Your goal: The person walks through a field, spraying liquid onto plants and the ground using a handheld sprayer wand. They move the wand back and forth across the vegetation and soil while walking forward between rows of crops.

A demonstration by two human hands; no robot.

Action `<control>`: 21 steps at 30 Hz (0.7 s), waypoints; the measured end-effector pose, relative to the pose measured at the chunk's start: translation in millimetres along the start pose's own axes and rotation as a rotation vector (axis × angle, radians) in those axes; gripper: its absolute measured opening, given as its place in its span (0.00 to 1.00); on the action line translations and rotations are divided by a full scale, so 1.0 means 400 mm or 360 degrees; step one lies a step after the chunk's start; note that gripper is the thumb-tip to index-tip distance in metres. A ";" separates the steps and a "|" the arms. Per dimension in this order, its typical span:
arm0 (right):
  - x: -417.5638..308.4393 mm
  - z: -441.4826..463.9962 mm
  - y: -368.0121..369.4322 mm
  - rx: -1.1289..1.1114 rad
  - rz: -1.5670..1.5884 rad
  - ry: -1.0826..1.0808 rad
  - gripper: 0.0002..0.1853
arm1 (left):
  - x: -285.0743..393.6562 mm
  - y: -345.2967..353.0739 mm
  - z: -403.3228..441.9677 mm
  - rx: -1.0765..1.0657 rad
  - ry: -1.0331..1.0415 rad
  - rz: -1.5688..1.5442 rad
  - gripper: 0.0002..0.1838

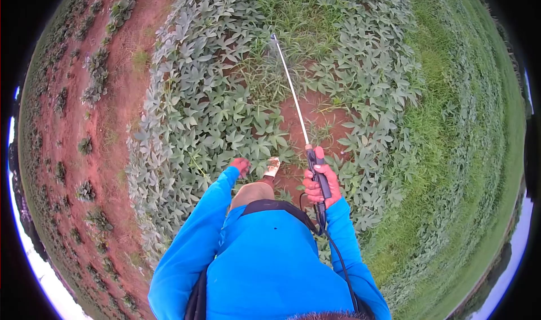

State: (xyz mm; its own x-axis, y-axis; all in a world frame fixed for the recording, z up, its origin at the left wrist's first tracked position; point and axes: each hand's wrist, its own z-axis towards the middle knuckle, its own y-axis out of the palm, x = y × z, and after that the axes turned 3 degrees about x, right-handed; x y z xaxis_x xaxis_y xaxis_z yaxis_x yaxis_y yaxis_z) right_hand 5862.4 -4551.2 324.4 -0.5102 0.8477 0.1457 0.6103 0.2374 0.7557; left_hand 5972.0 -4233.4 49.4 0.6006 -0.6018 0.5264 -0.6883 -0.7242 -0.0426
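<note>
My right hand [324, 186] is wrapped round the dark handle of a spray wand [291, 85], held out in front of me. Its long pale tube slants forward and a little left, ending in a dark nozzle [274, 37] over the grass. A black hose [340, 252] runs from the handle back along my right sleeve. On the other side, my left hand [241, 166] hangs low beside my leg, near the leafy plants [208, 114]. Its fingers are loosely bent, partly hidden, and I see nothing in them.
One pale, soil-stained shoe [273, 166] shows among the leaves. Broad-leaved plants [372, 89] also line the right side, with a bare reddish soil patch [310, 114] between the rows. Tall grass [431, 94] grows farther right. Reddish ground [121, 106] with scattered small plants lies left.
</note>
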 end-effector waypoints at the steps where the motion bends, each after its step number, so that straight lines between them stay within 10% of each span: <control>1: -0.022 0.019 0.010 -0.0113 0.0014 0.0084 0.14 | 0.002 -0.017 0.011 0.0026 -0.0002 -0.0019 0.15; 8: -0.161 0.142 0.087 -0.0321 0.0033 0.0194 0.15 | 0.074 -0.074 0.031 0.0147 -0.0209 0.0055 0.14; 21: -0.263 0.110 0.185 0.0489 -0.0210 -0.0631 0.14 | 0.137 -0.070 0.063 0.0105 -0.0205 0.0073 0.15</control>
State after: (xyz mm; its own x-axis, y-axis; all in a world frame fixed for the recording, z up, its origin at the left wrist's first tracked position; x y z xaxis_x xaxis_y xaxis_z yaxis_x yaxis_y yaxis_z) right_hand 5988.0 -4601.8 337.0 -0.3623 0.9017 -0.2360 0.7367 0.4322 0.5202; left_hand 6034.6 -4254.5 58.0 0.6190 -0.6701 0.4095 -0.6908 -0.7127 -0.1220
